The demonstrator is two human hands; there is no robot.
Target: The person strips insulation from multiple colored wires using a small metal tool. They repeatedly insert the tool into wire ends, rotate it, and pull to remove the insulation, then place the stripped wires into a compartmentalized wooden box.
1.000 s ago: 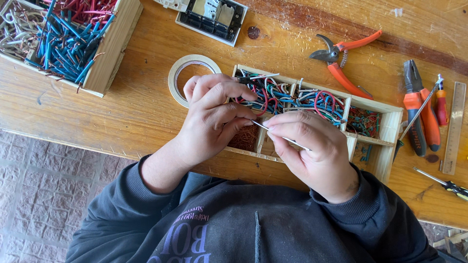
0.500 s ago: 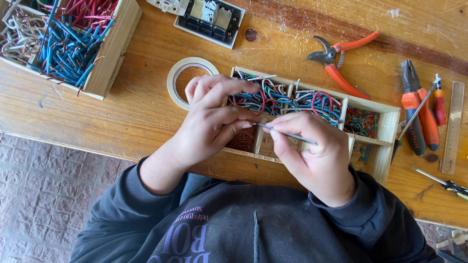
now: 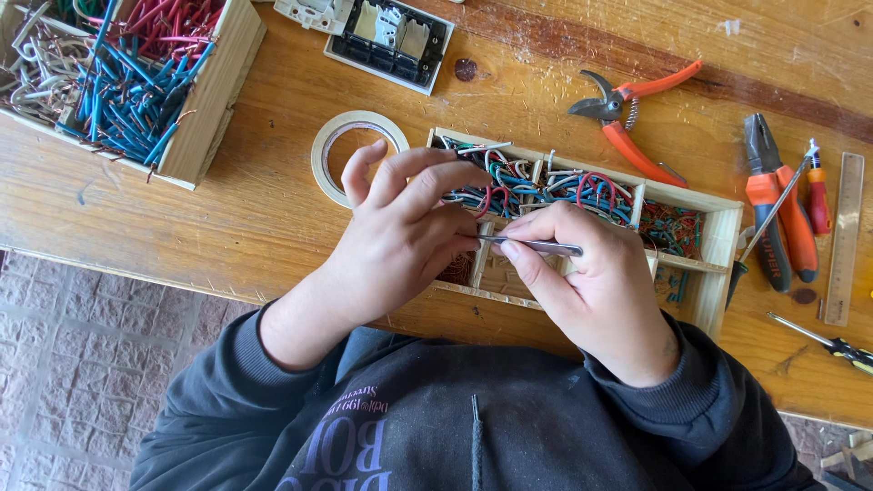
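My right hand pinches a pair of thin metal tweezers, held level, tips pointing left. My left hand meets the tweezer tips with thumb and fingertips; whatever sits between them is too small to see. Both hands hover over a small wooden compartment box on the workbench. Its back compartments hold tangled red, blue, green and white wire pieces. A right-hand compartment holds small coloured bits.
A roll of pale tape lies left of the box. A larger wooden box of blue, red and white wires sits far left. Orange pruning shears, pliers, screwdrivers, a ruler and a switch plate surround them.
The tweezers have levelled out and shifted slightly; my left fingertips have closed in on their tips. The view has drifted a little.
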